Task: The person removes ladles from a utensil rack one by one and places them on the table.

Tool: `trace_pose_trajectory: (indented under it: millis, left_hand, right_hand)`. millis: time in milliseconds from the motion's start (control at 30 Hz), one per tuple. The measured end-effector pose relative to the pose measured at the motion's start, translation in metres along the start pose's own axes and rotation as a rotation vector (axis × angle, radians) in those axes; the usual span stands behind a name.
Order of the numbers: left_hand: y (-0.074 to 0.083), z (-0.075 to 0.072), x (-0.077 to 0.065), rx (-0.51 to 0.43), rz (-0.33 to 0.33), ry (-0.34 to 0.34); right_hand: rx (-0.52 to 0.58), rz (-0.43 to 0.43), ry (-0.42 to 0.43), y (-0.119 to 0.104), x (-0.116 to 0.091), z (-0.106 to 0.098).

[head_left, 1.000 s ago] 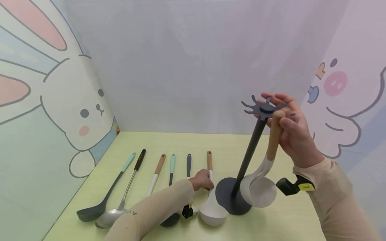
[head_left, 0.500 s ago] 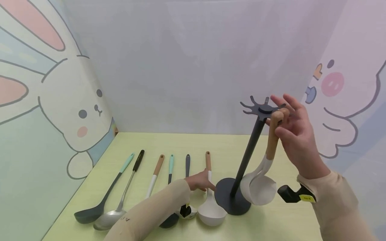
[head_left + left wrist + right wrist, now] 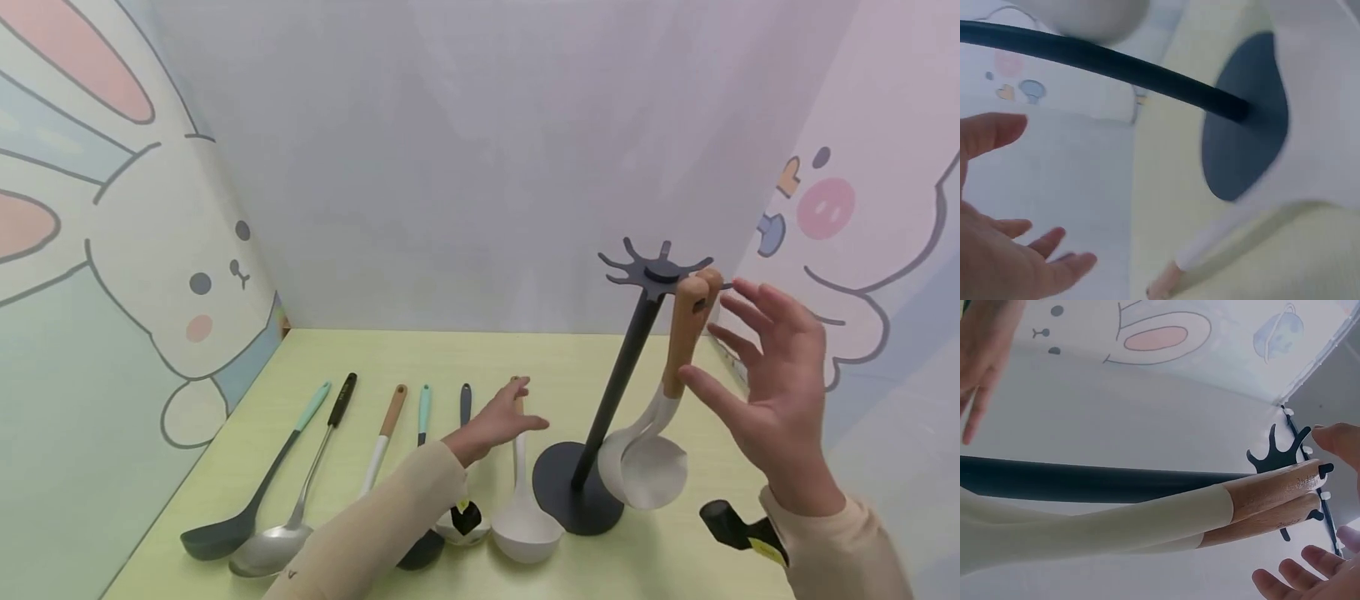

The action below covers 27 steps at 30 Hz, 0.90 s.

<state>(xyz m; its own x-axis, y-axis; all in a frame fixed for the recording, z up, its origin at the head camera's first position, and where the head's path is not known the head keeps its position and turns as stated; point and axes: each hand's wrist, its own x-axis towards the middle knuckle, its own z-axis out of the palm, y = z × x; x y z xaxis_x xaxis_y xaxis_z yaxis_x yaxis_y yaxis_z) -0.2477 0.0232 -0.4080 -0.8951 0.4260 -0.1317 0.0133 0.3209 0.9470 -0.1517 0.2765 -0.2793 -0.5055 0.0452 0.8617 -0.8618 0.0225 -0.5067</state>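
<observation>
Two white ladles (image 3: 654, 475) with wooden handles hang side by side from hooks of a black utensil stand (image 3: 621, 375). In the right wrist view, hook tips poke through the holes at their handle ends (image 3: 1291, 494). My right hand (image 3: 780, 383) is just right of these handles, fingers spread and holding nothing. Another white ladle (image 3: 527, 529) with a wooden handle lies on the table left of the stand's base. Over its handle is my left hand (image 3: 491, 423), thumb and fingers apart with nothing between them; the left wrist view shows the hand (image 3: 1010, 250) off the ladle.
Left of that ladle lie several more utensils: a steel ladle (image 3: 272, 550) with a black handle, a dark ladle (image 3: 217, 537) with a mint handle, and others partly under the left sleeve (image 3: 382, 525). A grey-white curtain (image 3: 480, 167) stands behind the table (image 3: 420, 350).
My right hand has let go of the hanging ladles' handles and moved right, its fingers spreading. My left hand has released the lying ladle and risen from it.
</observation>
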Motion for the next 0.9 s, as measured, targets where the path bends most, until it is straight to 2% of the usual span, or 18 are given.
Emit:
trace_pose_trajectory:
  millis: [67,267,367,467,700,833,900]
  left_hand:
    - [0.008,0.0,-0.002,-0.106,0.045,0.018]
    - [0.034,-0.001,-0.008,-0.346,0.216,0.055]
    - [0.047,-0.001,-0.011,-0.463,0.32,0.046]
    - [0.067,0.0,-0.016,-0.539,0.437,0.023]
    - [0.128,-0.001,-0.03,-0.577,0.756,-0.027]
    - [0.159,-0.003,-0.035,-0.52,0.868,-0.013]
    - [0.17,-0.004,-0.036,-0.449,0.898,0.027]
  right_hand:
    - [-0.059,-0.033,0.021,0.001,-0.007,0.0]
    - [-0.243,-0.093,0.036,0.009,-0.025,0.002]
    - [-0.285,-0.097,0.037,0.016,-0.034,0.002]
    - [-0.326,-0.092,0.042,0.023,-0.043,0.001]
    - [-0.349,-0.077,0.073,0.034,-0.056,0.004]
    - [-0.365,-0.045,0.076,0.038,-0.061,0.006]
    - [-0.366,-0.031,0.072,0.04,-0.062,0.007]
